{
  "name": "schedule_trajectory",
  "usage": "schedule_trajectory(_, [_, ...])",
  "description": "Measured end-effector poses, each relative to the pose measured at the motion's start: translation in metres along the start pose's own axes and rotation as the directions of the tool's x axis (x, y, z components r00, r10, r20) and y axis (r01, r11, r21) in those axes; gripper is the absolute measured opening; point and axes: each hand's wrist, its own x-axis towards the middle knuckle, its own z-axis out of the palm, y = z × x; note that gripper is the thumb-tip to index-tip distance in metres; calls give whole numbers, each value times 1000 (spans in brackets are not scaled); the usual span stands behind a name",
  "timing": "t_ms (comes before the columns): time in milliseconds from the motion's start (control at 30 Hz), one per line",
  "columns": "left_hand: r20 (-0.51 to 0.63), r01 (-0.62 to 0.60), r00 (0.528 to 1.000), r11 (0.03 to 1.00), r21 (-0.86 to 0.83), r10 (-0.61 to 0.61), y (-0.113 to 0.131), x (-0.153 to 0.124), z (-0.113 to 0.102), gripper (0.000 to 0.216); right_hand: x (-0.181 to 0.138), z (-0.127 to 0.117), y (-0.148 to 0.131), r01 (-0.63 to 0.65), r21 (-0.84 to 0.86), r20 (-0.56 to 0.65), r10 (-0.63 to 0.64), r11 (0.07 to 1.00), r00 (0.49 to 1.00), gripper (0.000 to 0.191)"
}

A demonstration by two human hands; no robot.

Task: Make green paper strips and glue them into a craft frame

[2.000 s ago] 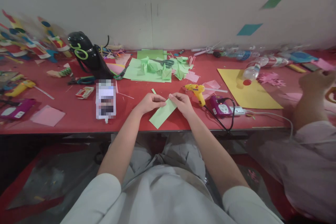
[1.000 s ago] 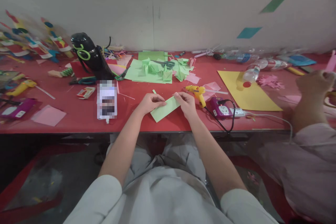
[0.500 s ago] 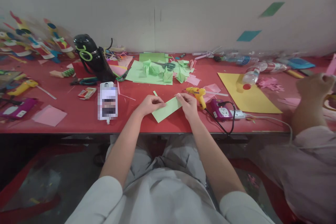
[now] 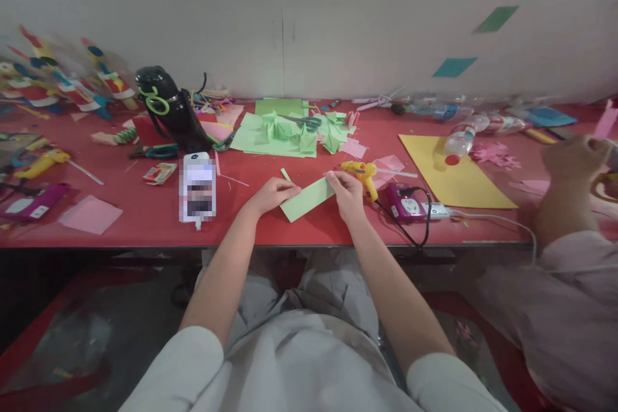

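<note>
Between my hands is a light green strip of paper (image 4: 309,200), tilted up to the right over the front of the red table. My left hand (image 4: 275,195) pinches it at its upper left edge. At the right end, my right hand (image 4: 346,190) grips the paper between thumb and fingers. A narrow green paper scrap (image 4: 286,174) lies just behind my left hand. Farther back, folded green paper pieces (image 4: 277,127) and dark-handled scissors (image 4: 309,121) rest on green sheets (image 4: 248,135).
A yellow glue gun (image 4: 362,175) and a purple power socket (image 4: 405,203) with cables sit right of my hands. To the left are a phone (image 4: 197,187) and a black flask (image 4: 168,106). Yellow card (image 4: 449,183) and another person's hand (image 4: 574,161) are at the right.
The green paper's lower left corner has risen slightly and my left hand has shifted a little to the left. Both hands keep hold of the paper.
</note>
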Motion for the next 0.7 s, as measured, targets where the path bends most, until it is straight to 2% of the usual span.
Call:
schedule_trajectory(300, [10, -46, 999, 996, 73, 45, -1, 2, -1, 32, 0, 0, 0, 17, -38, 3, -17, 999, 1000, 40])
schedule_trajectory(500, [-49, -70, 996, 989, 129, 77, -3, 1, -1, 28, 0, 0, -3, 33, -26, -10, -33, 999, 999, 38])
schedule_trajectory(700, [-168, -132, 972, 973, 191, 165, -5, 2, -4, 27, 1, -1, 0, 48, -13, -40, -49, 999, 998, 34])
